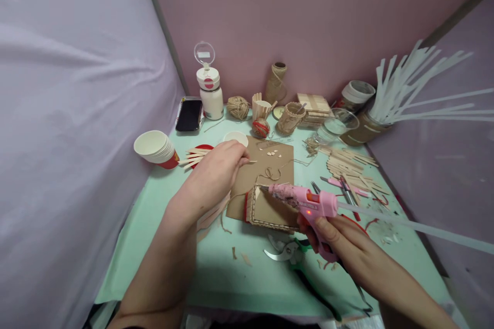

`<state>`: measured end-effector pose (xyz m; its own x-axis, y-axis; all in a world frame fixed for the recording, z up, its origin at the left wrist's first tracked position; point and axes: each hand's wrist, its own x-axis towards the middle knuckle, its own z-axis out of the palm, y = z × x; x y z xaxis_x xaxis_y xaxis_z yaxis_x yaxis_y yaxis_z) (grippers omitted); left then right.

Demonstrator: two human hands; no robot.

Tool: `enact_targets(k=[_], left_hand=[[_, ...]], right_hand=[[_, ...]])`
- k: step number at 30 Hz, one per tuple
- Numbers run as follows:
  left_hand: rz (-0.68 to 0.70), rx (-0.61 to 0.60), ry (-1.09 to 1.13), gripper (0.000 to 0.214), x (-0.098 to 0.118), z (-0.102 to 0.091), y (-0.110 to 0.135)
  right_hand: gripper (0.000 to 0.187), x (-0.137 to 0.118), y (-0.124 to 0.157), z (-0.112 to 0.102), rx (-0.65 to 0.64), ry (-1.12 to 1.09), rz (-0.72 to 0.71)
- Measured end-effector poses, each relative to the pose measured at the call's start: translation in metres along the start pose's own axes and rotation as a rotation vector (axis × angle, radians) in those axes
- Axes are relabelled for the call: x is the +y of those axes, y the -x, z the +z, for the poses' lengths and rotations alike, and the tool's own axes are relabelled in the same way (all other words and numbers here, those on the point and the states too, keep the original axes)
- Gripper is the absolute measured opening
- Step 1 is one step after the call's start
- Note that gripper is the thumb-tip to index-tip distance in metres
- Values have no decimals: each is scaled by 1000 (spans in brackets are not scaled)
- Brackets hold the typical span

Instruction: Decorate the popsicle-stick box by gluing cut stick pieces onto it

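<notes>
My right hand [339, 239] is wrapped round the handle of a pink glue gun [306, 200]; an orange light glows on it and a long white glue stick trails from its back. Its nozzle sits over the corner of a shallow cardboard piece [272, 211] edged with braided twine and red on the left side. My left hand [224, 167] is pinched above the brown cardboard sheet [283, 164], with the pale tip of a thin wooden stick [252, 161] showing past the fingers. Small wood chips [273, 153] and loose twine [270, 174] lie on the sheet.
Green-handled pruning shears [297, 257] lie close in front. Paper cups [156, 146], a phone [189, 115] and a white bottle [212, 97] stand left. Twine balls [237, 107] line the back. Craft sticks [347, 164], a pink cutter [335, 182] and bundled glue sticks [405, 92] are right.
</notes>
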<state>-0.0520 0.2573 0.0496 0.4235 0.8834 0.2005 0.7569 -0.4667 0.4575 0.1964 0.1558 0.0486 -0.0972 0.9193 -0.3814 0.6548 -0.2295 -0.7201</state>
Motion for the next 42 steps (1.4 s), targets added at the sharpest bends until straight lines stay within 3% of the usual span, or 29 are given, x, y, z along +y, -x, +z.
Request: enact_targets(k=[14,42], left_hand=[[-14,-12,0,20,-1,-1,0],[18,-10,39,20,0,-1,1]], right_hand=[[61,0,0,-1,-52,36,34],[62,-3,8,-5,-2,47,57]])
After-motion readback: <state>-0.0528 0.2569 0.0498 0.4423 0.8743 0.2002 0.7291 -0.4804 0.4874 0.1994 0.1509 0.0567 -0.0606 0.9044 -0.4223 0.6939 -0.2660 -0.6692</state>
